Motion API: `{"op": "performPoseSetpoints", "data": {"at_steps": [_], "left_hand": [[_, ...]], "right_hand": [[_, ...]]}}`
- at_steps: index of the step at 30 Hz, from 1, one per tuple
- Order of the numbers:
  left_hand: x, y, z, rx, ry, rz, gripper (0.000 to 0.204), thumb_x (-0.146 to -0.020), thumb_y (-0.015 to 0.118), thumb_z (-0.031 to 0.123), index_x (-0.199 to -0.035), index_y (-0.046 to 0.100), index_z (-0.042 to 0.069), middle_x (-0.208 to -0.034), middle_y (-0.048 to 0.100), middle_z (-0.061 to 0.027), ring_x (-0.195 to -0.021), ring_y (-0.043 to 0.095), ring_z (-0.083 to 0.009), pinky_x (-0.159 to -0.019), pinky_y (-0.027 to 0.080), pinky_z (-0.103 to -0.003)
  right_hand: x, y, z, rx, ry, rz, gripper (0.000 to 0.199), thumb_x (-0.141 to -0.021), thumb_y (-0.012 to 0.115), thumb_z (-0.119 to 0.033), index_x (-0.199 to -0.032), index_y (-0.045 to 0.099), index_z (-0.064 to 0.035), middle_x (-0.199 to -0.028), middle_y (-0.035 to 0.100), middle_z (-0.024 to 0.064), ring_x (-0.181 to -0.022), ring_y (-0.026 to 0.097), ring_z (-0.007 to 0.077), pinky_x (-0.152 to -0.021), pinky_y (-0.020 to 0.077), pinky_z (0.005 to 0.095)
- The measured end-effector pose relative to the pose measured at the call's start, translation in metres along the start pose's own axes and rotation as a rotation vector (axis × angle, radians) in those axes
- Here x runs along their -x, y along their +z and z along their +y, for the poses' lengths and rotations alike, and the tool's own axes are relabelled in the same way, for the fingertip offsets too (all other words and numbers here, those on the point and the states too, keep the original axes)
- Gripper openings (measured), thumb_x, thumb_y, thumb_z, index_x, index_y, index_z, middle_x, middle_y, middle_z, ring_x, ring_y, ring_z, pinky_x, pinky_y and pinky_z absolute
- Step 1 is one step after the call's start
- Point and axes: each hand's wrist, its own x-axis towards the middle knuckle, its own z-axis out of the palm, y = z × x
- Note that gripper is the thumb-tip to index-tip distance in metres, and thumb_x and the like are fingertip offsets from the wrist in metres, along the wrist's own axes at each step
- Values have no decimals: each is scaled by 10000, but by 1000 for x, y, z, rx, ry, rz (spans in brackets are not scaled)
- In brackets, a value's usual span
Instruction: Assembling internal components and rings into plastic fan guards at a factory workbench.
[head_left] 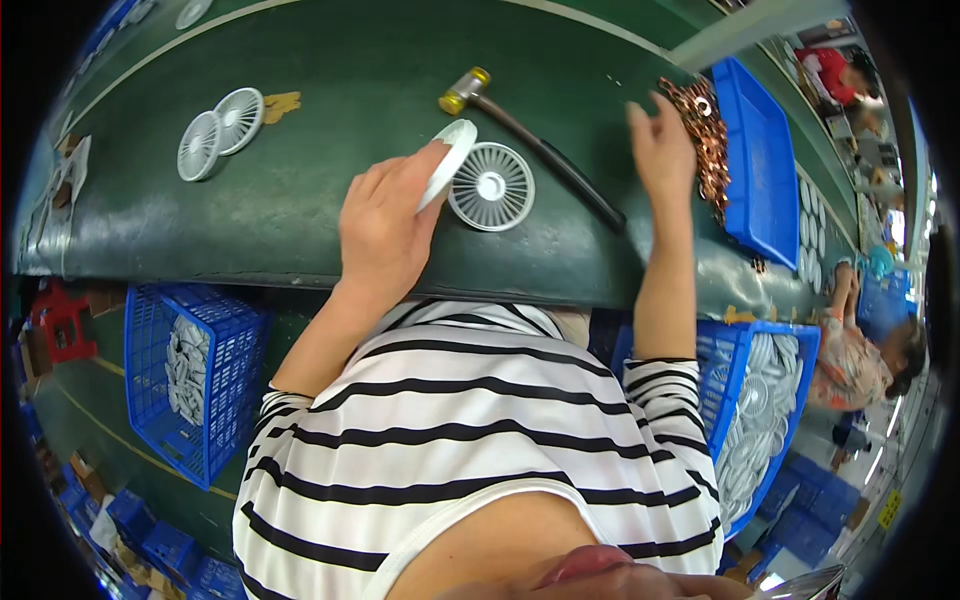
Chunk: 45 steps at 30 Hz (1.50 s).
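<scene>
My left hand (385, 225) grips a white round disc (449, 165) by its edge and holds it tilted, nearly edge-on. Just right of it, a white disc with radial slots and a round hub (492, 187) lies flat on the green table (330, 60). My right hand (662, 150) is raised beside a pile of small copper-coloured metal pieces (710, 160); its fingers look apart and nothing shows between them. Between the hands lies a mallet (540, 150) with yellow faces and a dark handle, slanting toward me.
Two more slotted discs (199, 146) overlap at the left. A blue tray (762, 165) stands at the right behind the copper pieces. Below the table edge are a blue crate (190, 440) with grey-white parts and another blue crate (742, 400) full of discs. Other people sit farther right.
</scene>
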Motion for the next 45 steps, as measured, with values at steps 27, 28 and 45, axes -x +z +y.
{"op": "performPoseSetpoints", "data": {"at_steps": [27, 28, 45], "left_hand": [[25, -109, -156, -531, -696, 305, 720, -710, 807, 267, -1273, 488, -50, -1157, 557, -248, -1030, 575, -347, -912, 446, -410], [28, -108, -152, -403, -695, 293, 665, -735, 791, 233, -1263, 496, -44, -1158, 563, -228, -1032, 582, -325, -909, 451, -391], [-7, -8, -2, 606, -641, 47, 199, -1006, 463, 197, -1047, 546, 21, -917, 548, 1, -846, 472, -53, -754, 409, -213]], "right_hand": [[9, -3, 42, 124, 20, 98, 160, -852, 633, -230, -886, 597, -78, -863, 614, 146, -787, 622, 351, -676, 488, 457], [7, -3, 44, 104, 27, 133, 181, -841, 652, -250, -906, 609, -86, -862, 613, 141, -795, 621, 340, -684, 489, 441], [67, -26, -77, -346, -756, 309, 208, -662, 763, 23, -813, 634, -38, -794, 630, 105, -686, 602, 267, -590, 486, 339]]}}
